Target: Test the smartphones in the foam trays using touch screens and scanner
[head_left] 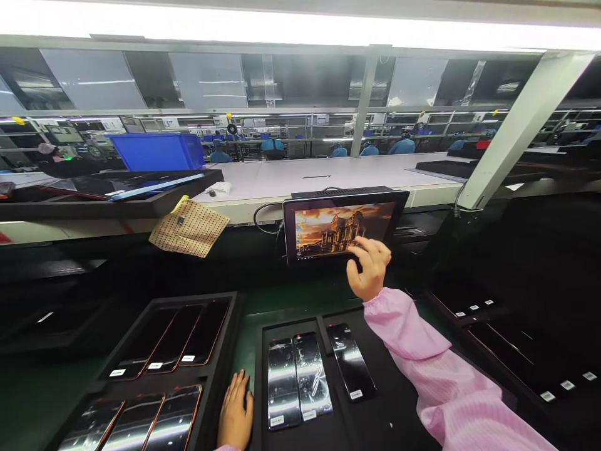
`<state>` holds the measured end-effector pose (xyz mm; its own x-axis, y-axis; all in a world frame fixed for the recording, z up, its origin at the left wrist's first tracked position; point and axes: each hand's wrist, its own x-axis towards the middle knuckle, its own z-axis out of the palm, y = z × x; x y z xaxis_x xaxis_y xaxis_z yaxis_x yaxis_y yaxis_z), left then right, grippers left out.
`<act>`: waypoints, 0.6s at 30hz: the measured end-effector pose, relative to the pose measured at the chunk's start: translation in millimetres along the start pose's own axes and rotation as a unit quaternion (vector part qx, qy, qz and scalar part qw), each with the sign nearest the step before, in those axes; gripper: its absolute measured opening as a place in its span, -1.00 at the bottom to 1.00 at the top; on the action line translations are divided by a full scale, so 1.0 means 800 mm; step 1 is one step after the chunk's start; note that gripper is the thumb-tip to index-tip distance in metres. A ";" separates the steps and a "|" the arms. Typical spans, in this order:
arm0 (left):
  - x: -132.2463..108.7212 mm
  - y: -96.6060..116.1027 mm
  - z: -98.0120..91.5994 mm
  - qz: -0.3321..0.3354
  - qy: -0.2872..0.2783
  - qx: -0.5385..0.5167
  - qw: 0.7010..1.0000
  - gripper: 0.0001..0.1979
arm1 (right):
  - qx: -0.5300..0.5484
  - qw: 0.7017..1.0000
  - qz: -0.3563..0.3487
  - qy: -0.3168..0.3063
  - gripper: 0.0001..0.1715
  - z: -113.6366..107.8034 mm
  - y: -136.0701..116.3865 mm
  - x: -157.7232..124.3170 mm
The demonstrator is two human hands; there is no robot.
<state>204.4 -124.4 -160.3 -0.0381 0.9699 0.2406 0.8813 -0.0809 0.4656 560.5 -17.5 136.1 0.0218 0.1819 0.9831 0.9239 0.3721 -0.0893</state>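
My right hand [370,268], in a pink sleeve [422,351], is raised in front of a monitor [323,235] that shows a desktop picture of a building. Its fingers point at the lower part of the screen; I cannot tell whether they touch it. My left hand [236,410] lies flat between two black trays, its fingers stretched forward and holding nothing. Right of it, the middle tray [323,376] carries three phones, among them a dark phone [352,363] in the right-hand section. The left tray [230,313] holds several orange-edged phones [204,332].
More labelled phones [500,351] lie in dark trays at the right. A yellow patterned sheet [189,227] hangs at the shelf [282,175] edge. On the shelf stands a blue bin [157,151]. A slanted white post [526,131] rises at the right. People in blue sit far behind.
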 end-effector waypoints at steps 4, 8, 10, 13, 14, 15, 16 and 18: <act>-0.001 0.000 0.001 0.006 0.003 0.015 1.000 -0.58 | 0.053 0.992 -0.057 -0.096 -0.73 0.013 -0.035 -0.037; -0.001 -0.001 0.003 0.008 0.000 0.030 1.000 -0.57 | 0.052 0.983 -0.069 -0.164 -0.63 0.025 -0.052 -0.047; -0.002 -0.001 0.004 0.009 -0.002 0.035 0.999 -0.57 | 0.042 0.981 -0.062 -0.178 -0.61 0.030 -0.054 -0.047; -0.003 -0.001 0.005 0.008 -0.005 0.040 0.999 -0.57 | 0.038 0.982 -0.058 -0.177 -0.60 0.035 -0.056 -0.046; -0.003 0.000 0.005 0.007 -0.005 0.041 0.999 -0.57 | 0.039 0.982 -0.060 -0.175 -0.59 0.036 -0.058 -0.045; -0.003 0.000 0.005 0.006 -0.005 0.040 0.999 -0.57 | 0.041 0.982 -0.062 -0.175 -0.59 0.036 -0.060 -0.044; -0.004 0.001 0.005 0.005 -0.004 0.040 0.999 -0.57 | 0.044 0.981 -0.063 -0.177 -0.57 0.037 -0.062 -0.042; -0.004 0.001 0.005 0.006 -0.002 0.035 0.999 -0.57 | 0.053 0.978 -0.063 -0.192 -0.53 0.038 -0.069 -0.034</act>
<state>207.1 -126.5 -163.7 -0.0246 0.9699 0.2423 0.9123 -0.0773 0.4021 497.0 -15.1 109.1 -0.2529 0.4491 0.8569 0.8648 0.5020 -0.0079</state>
